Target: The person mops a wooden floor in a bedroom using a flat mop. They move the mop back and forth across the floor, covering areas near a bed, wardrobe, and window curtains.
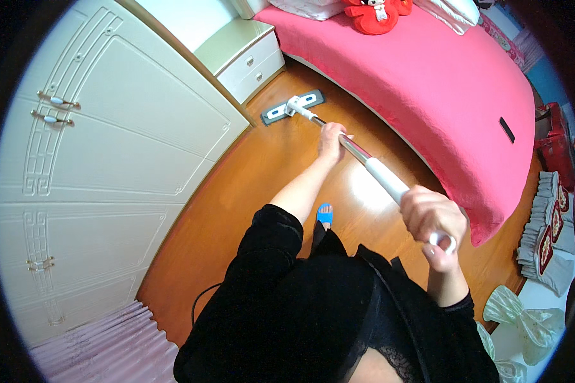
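Observation:
A flat floor mop [293, 107] with a grey pad and a white plate lies on the wooden floor [211, 210], between the nightstand and the bed. Its metal pole slants back towards me. My left hand [333, 142] is closed around the lower metal part of the pole, a little above the mop head. Near the pole's top end, my right hand [433, 220] grips the white plastic handle [388, 179], and the hooped end of the handle shows beside the thumb.
A white wardrobe [124, 110] stands at the left, above a pink curtain [110, 347]. The white nightstand [251, 64] adjoins the bed with its pink cover [412, 76], which bears a phone [507, 129] and a red plush toy [376, 16]. Cushions [553, 230] are at the right.

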### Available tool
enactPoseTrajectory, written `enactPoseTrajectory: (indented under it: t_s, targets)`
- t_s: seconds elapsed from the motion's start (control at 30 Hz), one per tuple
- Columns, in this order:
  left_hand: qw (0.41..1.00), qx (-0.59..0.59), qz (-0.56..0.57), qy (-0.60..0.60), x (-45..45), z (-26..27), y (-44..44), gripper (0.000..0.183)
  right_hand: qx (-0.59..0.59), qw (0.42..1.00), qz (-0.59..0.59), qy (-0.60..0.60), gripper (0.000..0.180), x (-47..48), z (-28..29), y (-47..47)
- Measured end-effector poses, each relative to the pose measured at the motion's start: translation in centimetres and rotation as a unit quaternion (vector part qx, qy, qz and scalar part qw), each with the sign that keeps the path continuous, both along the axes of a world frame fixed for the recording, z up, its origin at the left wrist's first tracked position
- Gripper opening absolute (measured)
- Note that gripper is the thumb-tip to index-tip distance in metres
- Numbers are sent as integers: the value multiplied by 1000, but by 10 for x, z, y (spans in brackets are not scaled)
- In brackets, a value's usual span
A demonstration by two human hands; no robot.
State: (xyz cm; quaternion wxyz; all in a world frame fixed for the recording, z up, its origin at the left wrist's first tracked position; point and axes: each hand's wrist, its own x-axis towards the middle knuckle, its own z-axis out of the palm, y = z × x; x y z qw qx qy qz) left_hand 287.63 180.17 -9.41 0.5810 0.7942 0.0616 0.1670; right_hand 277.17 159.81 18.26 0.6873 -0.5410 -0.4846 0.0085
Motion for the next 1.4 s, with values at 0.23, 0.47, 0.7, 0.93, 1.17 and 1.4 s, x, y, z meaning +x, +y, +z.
enactPoseTrajectory:
  t_s: [0.23, 0.47, 0.7, 0.93, 1.17, 1.4]
  targets:
    - [848, -506, 79, 133, 71, -15, 53, 20, -101, 994, -31, 18, 16, 80, -75, 60]
    - [841, -520, 85, 127, 103, -21, 41, 34, -80, 996, -45, 17, 14, 98, -67, 51]
    - [853, -492, 26, 173, 128, -16, 43, 57, -99, 992, -58, -51, 10, 108, -60, 61]
    - [954, 294, -15, 64, 118, -5, 59, 38, -64, 992, -99, -47, 8, 136, -117, 67]
    - [723, -381, -567, 101, 44, 243, -66, 36, -66, 954, -257, 140, 10, 117, -135, -5]
    - [-131, -657, -735, 106, -133, 357, -189, 56, -39, 975, -198, 91, 23, 62, -71, -97]
